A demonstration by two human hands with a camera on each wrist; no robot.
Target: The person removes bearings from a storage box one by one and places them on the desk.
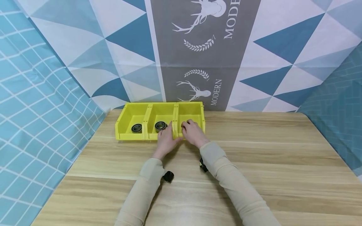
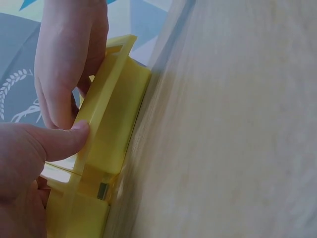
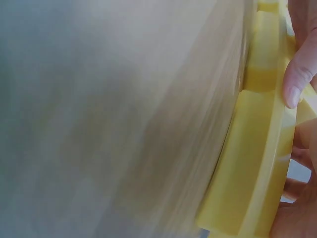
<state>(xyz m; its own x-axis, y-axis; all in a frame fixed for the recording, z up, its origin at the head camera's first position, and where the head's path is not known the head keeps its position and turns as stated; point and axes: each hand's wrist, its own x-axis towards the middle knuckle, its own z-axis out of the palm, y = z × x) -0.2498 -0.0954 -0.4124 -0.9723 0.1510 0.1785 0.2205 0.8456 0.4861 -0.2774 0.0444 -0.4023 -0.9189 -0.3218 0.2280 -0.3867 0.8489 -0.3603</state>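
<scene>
Three joined yellow bins point(image 1: 131, 136) stand in a row at the back of the table. A black-and-metal ball bearing point(image 1: 136, 128) lies in the left bin, and a second bearing point(image 1: 160, 126) is in the middle one, partly behind my left hand point(image 1: 166, 140). That hand grips the front rim near the divider between the middle and right bins, its thumb point(image 2: 67, 141) against the front face and its fingers inside. My right hand point(image 1: 193, 133) reaches over the front of the right bin with fingers point(image 2: 62, 106) bent down into it. Whatever may be under those fingers is hidden.
The wood-grain table point(image 1: 254, 163) extends to both sides and in front of the bins. A patterned wall covering point(image 1: 198, 62) rises right behind them. Black straps with small devices point(image 1: 168, 176) sit at both wrists.
</scene>
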